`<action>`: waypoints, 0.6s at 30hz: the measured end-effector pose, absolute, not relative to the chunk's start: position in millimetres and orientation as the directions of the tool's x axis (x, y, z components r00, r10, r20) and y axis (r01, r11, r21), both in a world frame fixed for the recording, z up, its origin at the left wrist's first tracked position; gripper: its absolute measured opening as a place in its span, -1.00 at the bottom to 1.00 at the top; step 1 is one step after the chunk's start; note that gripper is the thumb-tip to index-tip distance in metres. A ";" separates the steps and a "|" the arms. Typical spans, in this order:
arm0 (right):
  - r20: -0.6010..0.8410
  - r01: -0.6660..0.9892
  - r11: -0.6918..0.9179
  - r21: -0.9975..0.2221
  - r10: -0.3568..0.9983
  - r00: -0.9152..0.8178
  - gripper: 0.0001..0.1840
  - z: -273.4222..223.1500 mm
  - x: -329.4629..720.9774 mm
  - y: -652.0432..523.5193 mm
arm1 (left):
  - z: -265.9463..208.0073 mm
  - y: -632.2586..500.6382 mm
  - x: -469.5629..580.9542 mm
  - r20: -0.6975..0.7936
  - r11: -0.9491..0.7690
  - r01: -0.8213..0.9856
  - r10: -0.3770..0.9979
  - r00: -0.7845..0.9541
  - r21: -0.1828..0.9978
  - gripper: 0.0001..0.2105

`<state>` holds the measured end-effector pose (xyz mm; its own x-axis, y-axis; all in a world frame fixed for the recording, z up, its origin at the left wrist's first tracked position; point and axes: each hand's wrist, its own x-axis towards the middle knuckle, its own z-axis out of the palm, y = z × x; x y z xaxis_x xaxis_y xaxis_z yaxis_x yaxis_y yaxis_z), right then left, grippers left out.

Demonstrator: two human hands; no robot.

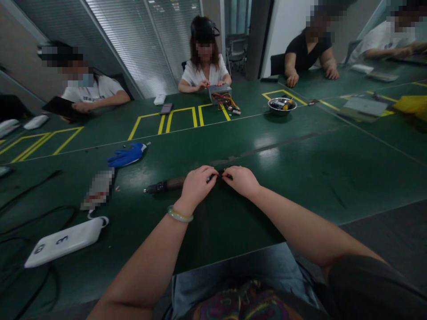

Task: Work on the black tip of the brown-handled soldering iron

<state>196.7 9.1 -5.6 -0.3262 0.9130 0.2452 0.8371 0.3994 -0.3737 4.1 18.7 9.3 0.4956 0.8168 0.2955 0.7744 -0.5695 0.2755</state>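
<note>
My left hand [199,186] is closed in a pinch above the green table, a bracelet [180,214] around its wrist. Facing it, my right hand [243,180] also pinches with thumb and forefinger, and the fingertips of both hands nearly meet. Something small and dark shows between them, too little of it to name. An electric screwdriver [167,185] lies on the table to the left, its bit pointing left and its rear end hidden behind my left hand.
On the left lie a blue work glove [128,155], a blurred-out phone [99,189], a white power bank [66,240] and black cables [50,222]. Across the table [316,186] are a metal bowl [282,111] of parts and a grey box with coloured wires [220,95]. Several people sit opposite.
</note>
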 end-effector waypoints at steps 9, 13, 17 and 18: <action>0.247 0.827 0.392 -0.404 0.917 -0.315 -0.89 -8.5 194.4 6.8 | 7.9 19.7 3.6 0.315 -0.576 0.763 0.812 0.492 0.293 -0.83; 0.251 0.832 0.365 -0.418 0.927 -0.281 -0.89 -8.9 192.2 6.1 | 6.8 20.3 3.9 0.324 -0.581 0.759 0.807 0.493 0.293 -0.84; 0.258 0.831 0.339 -0.441 0.935 -0.244 -0.89 -8.5 190.9 5.7 | 6.9 19.7 4.0 0.330 -0.584 0.756 0.805 0.493 0.296 -0.84; 0.263 0.827 0.335 -0.451 0.936 -0.236 -0.90 -8.6 191.0 5.8 | 7.0 19.4 4.0 0.332 -0.584 0.755 0.805 0.492 0.298 -0.85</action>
